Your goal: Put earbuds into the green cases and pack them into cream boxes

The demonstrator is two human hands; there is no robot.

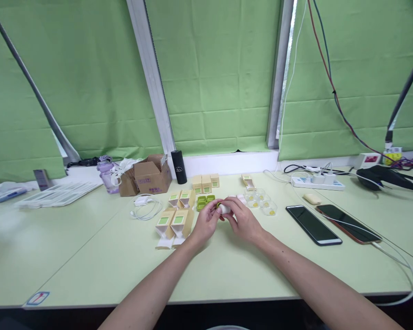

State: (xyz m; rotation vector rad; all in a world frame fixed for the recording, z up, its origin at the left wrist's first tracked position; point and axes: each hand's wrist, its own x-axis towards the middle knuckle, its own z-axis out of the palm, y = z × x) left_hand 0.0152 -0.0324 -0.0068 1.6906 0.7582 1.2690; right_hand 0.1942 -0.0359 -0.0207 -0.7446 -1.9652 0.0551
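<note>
My left hand (205,223) and my right hand (244,219) meet above the middle of the table. Between their fingertips is a small rounded white piece (225,209), with an olive-green cup-like piece (218,205) at its left end. My left fingers pinch the green side; my right fingers close round the white side. Fingers hide part of both pieces. Just behind my left hand sit several square olive-green pieces (201,202). Left of it stand several small tan boxes (181,222) with green windows and open flaps. Clear plastic shells (269,208) with yellow spots lie right of my right hand.
Closed small boxes (197,184) stand farther back, and another small box (248,182) lies behind the shells. Two phones (313,224) and a white cable lie at right, before a power strip (318,183). A cardboard carton (153,174) and black cylinder (178,167) stand behind.
</note>
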